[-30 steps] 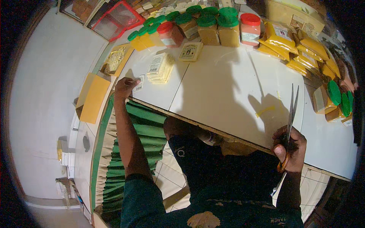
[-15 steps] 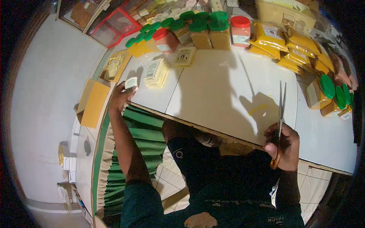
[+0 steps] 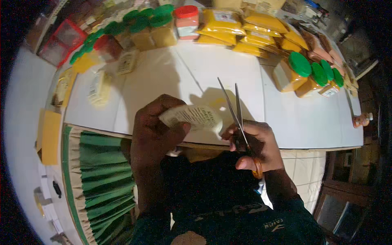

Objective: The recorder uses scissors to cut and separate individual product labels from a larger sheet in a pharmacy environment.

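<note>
Between the thumb and fingers of my left hand (image 3: pixel 157 124) is a printed, cream paper label (image 3: pixel 192 117) with rounded ends, slightly curved. My right hand (image 3: pixel 263 145) is closed around scissors (image 3: pixel 239 122) with orange handles. Their blades point up and away from me and stand apart. The label's right end is close to the blades, with no paper seen between them. Both hands are over the near edge of the white table (image 3: pixel 220 65). A stack of similar labels (image 3: pixel 99 87) lies at the left, and another small pile (image 3: pixel 127 62) is behind it.
Jars with green lids (image 3: pixel 163 30) and a red-lidded jar (image 3: pixel 187 24) line the back. Yellow powder packets (image 3: pixel 222 24) are heaped beside them. More green-lidded jars (image 3: pixel 292 73) stand at right. An orange-yellow box (image 3: pixel 51 136) is at far left, near a green curtain (image 3: pixel 104 171).
My left hand has brought the label from the left side across to near the scissors. The blades have spread wider apart. The view has shifted to the right.
</note>
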Demonstrator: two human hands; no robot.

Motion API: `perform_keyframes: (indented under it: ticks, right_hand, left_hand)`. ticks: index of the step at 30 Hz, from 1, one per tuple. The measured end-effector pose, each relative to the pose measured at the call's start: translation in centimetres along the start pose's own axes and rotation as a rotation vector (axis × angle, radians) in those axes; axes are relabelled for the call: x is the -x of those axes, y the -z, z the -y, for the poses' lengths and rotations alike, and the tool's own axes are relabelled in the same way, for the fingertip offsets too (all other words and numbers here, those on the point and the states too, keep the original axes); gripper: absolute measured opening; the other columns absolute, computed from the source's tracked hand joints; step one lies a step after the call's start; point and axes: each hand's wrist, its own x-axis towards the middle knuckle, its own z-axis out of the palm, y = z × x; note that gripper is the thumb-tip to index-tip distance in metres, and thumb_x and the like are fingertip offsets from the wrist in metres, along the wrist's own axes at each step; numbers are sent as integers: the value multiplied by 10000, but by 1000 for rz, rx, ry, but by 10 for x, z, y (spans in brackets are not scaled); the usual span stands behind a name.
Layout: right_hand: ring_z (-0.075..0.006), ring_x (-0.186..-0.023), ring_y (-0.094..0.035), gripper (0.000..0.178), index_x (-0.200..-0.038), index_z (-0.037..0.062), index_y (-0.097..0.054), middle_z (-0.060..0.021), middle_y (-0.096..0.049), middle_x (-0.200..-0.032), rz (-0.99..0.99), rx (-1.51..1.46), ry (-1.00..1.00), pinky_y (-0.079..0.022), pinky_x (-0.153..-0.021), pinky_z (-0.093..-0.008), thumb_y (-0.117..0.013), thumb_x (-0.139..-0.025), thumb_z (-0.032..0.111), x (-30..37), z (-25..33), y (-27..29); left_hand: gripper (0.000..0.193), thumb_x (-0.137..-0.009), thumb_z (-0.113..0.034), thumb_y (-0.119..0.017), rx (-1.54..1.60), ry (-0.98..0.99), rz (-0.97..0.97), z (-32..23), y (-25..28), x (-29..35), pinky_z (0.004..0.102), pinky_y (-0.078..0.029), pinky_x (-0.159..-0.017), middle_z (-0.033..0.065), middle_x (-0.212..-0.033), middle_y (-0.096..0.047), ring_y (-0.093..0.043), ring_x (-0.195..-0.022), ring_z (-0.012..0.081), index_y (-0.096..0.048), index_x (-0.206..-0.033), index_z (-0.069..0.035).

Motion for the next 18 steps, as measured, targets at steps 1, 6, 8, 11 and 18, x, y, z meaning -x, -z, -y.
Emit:
perform_keyframes:
  ticks: [1, 6, 8, 11, 18]
  right_hand:
    - [-119, -745, -582, 784, -1049, -13, -585, -95, -632, -923, 10, -20, -37, -484, -676, -243, -864, -537, 510, 1, 2, 2]
    - [-143, -742, -600, 804, -1045, -22, -577, -115, -638, -914, -3, -40, -79, -494, -665, -246, -862, -527, 523, 3, 0, 4]
    - [-157, -709, -609, 814, -1024, -23, -577, -125, -642, -884, -24, -54, -24, -500, -636, -252, -838, -529, 569, 0, 1, 1]
    - [-165, -683, -614, 831, -1000, -21, -577, -136, -645, -871, -43, -19, 45, -506, -621, -260, -811, -522, 618, 0, -2, 0]
    - [-122, -700, -598, 592, -967, 16, -615, -45, -609, -793, -53, -24, 61, -464, -634, -244, -873, -581, 383, 0, -5, 1]
  left_hand:
    - [302, -741, 36, -671, 272, 14, -8, 6, -6, -3, 240, -491, -740, 46, -910, -615, -608, -838, 115, -578, -1026, -1]
    - [326, -767, 56, -641, -31, -46, -324, -2, -37, -14, 189, -486, -678, 33, -867, -605, -599, -809, 85, -587, -1083, -2]
    - [303, -759, 71, -646, 5, -80, -433, -12, -37, -11, 211, -500, -679, 54, -893, -612, -601, -820, 89, -619, -1053, 2]
    - [241, -745, 83, -656, -265, -154, -489, -7, -41, -8, 234, -512, -662, 115, -915, -631, -616, -807, 120, -666, -970, -4]
    - [262, -698, 94, -698, -375, -351, -386, -4, -49, -9, 257, -531, -643, 139, -900, -629, -643, -808, 183, -679, -933, -20]
